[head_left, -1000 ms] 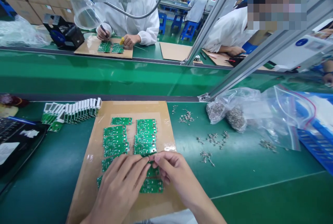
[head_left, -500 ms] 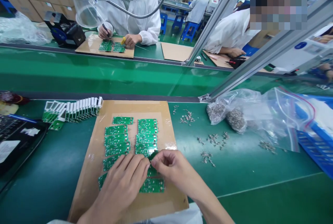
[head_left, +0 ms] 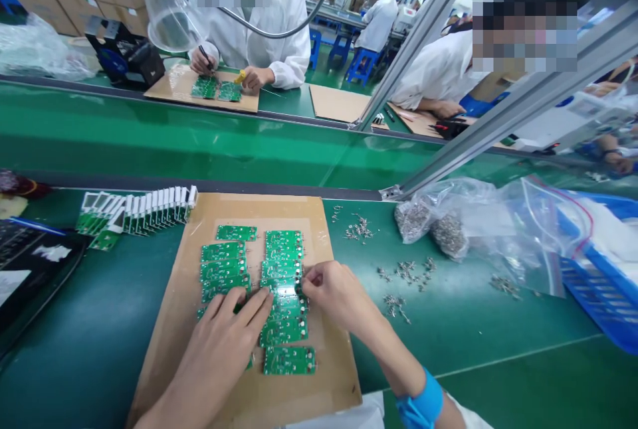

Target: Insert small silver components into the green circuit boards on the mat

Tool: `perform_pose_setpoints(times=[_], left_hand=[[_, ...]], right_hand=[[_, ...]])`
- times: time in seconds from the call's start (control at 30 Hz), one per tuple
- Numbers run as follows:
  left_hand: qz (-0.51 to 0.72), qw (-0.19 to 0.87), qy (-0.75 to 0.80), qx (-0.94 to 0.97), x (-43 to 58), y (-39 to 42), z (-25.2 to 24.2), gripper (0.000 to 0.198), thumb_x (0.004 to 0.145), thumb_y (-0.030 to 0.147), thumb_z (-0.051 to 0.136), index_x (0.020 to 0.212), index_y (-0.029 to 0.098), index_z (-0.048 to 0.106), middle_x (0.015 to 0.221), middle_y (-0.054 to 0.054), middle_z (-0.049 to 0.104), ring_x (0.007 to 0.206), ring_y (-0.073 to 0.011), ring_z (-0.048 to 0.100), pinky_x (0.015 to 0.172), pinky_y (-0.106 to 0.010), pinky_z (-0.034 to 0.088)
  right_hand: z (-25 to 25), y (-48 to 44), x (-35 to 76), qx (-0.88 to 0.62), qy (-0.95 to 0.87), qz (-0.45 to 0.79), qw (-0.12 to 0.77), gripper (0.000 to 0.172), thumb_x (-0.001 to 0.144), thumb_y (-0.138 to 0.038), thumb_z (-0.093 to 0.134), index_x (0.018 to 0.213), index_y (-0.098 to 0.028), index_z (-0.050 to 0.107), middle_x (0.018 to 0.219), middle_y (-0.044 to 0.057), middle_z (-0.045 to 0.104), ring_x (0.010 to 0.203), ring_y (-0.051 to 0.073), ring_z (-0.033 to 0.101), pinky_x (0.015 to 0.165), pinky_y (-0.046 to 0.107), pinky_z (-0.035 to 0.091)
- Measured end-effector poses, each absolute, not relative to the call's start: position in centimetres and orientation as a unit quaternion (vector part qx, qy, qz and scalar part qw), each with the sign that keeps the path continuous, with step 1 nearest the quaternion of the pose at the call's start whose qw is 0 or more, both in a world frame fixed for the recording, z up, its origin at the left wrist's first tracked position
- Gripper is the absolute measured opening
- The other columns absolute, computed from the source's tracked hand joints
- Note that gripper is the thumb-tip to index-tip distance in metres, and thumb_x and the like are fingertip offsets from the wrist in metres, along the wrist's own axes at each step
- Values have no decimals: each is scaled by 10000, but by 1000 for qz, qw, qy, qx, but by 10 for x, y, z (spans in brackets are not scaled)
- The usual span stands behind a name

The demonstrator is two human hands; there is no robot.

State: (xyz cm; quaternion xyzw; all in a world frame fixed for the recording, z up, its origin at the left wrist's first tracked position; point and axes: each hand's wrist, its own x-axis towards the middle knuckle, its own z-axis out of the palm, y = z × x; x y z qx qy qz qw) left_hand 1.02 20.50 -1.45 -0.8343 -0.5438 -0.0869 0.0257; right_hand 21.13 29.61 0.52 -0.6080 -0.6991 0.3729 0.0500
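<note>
Two columns of small green circuit boards [head_left: 280, 257] lie on a brown cardboard sheet [head_left: 214, 213] in front of me. My left hand [head_left: 226, 336] rests flat on the left column, fingers stretched toward the boards in the middle. My right hand [head_left: 335, 293] is pinched at the right edge of the right column, fingertips pressed together on something too small to make out. A blue band [head_left: 421, 402] is round my right wrist. One board [head_left: 290, 360] lies alone at the near end.
A row of upright white-and-green parts [head_left: 137, 211] stands at the left. Loose metal pieces [head_left: 405, 269] and clear bags [head_left: 448, 223] of them lie to the right, beside a blue tray [head_left: 605, 289]. A black tray [head_left: 30, 269] sits far left. People in white coats work across the belt [head_left: 199, 143].
Both hands moved up the sheet away from me. My left hand spread flat on the boards. My right hand shifted to the right column's edge, uncovering the nearest boards.
</note>
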Motion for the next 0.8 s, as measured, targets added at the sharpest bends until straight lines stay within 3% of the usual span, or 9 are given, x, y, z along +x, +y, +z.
perform_pose_setpoints(times=[0.17, 0.37, 0.57, 0.67, 0.73, 0.8], left_hand=[[-77, 55, -540, -837, 12, 201, -19, 571, 676, -38, 613, 1188, 192, 716, 1190, 12, 747, 945, -258, 587, 758, -406, 485], [-54, 78, -533, -841, 13, 195, -29, 560, 739, -15, 566, 1248, 181, 696, 1232, -49, 725, 969, -323, 575, 754, -481, 488], [-80, 149, -489, -856, 6, 195, -33, 605, 738, -141, 481, 1212, 153, 715, 1205, -53, 740, 869, -293, 581, 662, -423, 465], [-100, 143, -485, -857, 2, 197, -36, 618, 754, -152, 473, 1233, 165, 703, 1170, -57, 750, 886, -280, 585, 682, -410, 468], [-106, 145, -492, -852, 2, 197, -40, 632, 747, -166, 485, 1230, 176, 705, 1156, -57, 751, 897, -277, 589, 706, -414, 474], [-110, 149, -495, -849, 4, 196, -45, 630, 741, -170, 501, 1219, 183, 712, 1168, -56, 746, 910, -281, 592, 729, -426, 481]], right_hand=[[11, 298, 207, -618, -700, 356, 45, 210, 740, -100, 540, 576, -200, 624, 595, 11, 653, 542, 130, 512, 544, 275, 266], [17, 303, 202, -618, -697, 364, 10, 166, 753, -113, 585, 622, -209, 621, 630, -3, 637, 590, 136, 536, 553, 253, 293], [19, 310, 213, -596, -732, 329, -22, 211, 800, -140, 603, 600, -204, 621, 654, 15, 649, 637, 153, 583, 558, 257, 304], [19, 319, 243, -673, -705, 224, 5, 120, 890, -195, 590, 850, -196, 702, 856, 54, 706, 767, 184, 642, 609, 262, 355], [16, 327, 266, -732, -664, 150, 30, 191, 949, -187, 534, 1069, -163, 680, 1039, 110, 691, 902, 221, 654, 684, 281, 388], [10, 334, 283, -753, -645, 125, 37, 220, 977, -179, 503, 1128, -138, 657, 1113, 144, 661, 960, 248, 647, 725, 304, 395]])
